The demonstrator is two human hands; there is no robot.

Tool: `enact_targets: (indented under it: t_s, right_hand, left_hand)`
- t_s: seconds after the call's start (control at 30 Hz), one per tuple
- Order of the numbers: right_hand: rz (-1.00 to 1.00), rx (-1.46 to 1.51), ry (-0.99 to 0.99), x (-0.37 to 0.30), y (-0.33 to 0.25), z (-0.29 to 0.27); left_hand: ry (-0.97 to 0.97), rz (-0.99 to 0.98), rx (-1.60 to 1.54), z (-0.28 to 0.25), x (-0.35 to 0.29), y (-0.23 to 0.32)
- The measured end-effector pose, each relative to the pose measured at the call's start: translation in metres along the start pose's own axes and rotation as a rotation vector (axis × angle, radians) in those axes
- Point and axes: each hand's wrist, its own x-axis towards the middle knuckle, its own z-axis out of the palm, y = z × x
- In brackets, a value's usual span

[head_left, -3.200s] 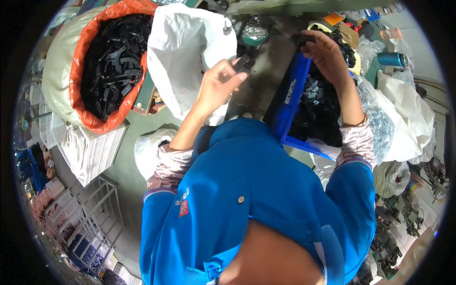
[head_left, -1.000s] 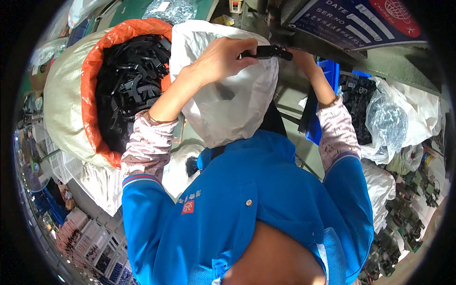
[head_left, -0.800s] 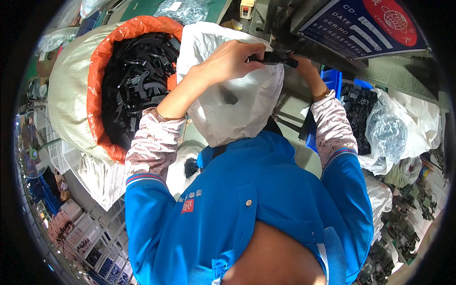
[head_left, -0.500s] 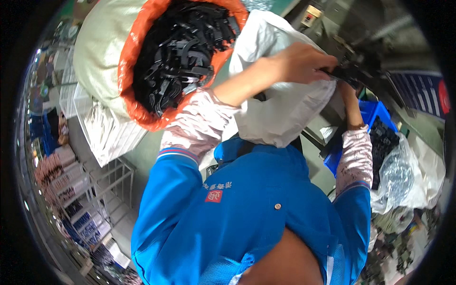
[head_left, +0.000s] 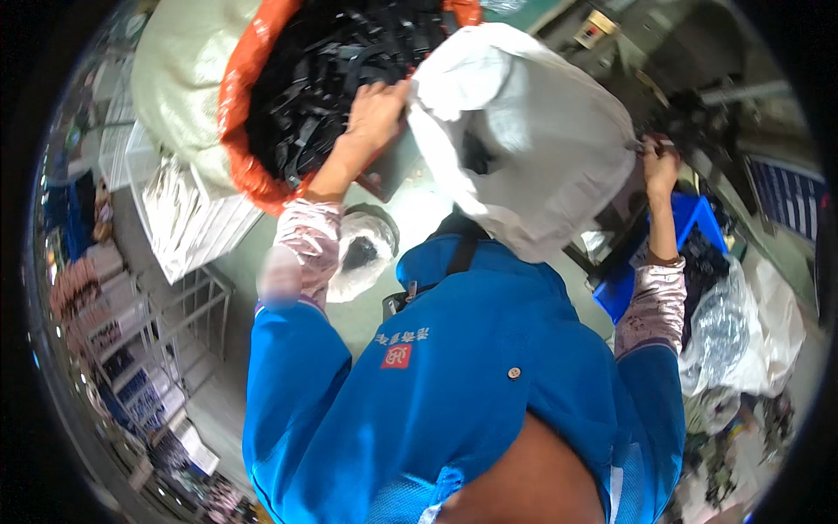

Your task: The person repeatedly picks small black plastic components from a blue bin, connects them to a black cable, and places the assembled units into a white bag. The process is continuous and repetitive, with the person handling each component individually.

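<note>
My left hand (head_left: 377, 113) is over the near right side of a large sack with an orange rim (head_left: 234, 105), which is full of black plastic parts (head_left: 319, 96). Its fingertips are blurred against the dark parts, beside the left edge of a white sack (head_left: 559, 148), so its grip is hidden. The white sack hangs open in front of me, with a few dark pieces at its bottom. At its right, my right hand (head_left: 661, 162) is closed by the dark machine part (head_left: 690, 113), pinching something small and dark that I cannot make out.
A blue bin (head_left: 694, 218) of black parts stands at the right, with clear plastic bags (head_left: 724, 323) beside it. At left are a white crate (head_left: 196, 227) and a metal rack (head_left: 188, 323). A small white bag (head_left: 362, 262) lies on the floor.
My left hand has swung left, from the machine across the white sack to the sack of black parts. My right hand has come into fuller view, slightly further right. The white sack's mouth shows wider.
</note>
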Motion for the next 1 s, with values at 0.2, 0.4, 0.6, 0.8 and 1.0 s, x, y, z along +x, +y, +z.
enact_targets:
  t_s: [0.2,0.4,0.6,0.8,1.0]
  right_hand:
    - [0.347,1.151,-0.172,-0.046,-0.079,-0.065]
    - [0.235,1.277,-0.291,-0.055,-0.104,-0.075]
    - [0.244,1.417,-0.354,-0.049,-0.116,-0.064]
    - [0.054,1.175,0.025,-0.063,-0.132,-0.04]
    - [-0.341,0.535,0.202,-0.111,-0.089,-0.051]
  left_hand:
    - [-0.056,-0.102,0.066,0.02,-0.016,-0.019]
    - [-0.063,-0.016,-0.032,0.019,-0.006,-0.035]
    - [0.289,-0.036,-0.224,-0.012,0.001,-0.035]
    - [0.671,-0.238,-0.665,-0.044,0.024,-0.043]
    - [0.163,-0.088,-2.139,-0.081,0.047,0.016]
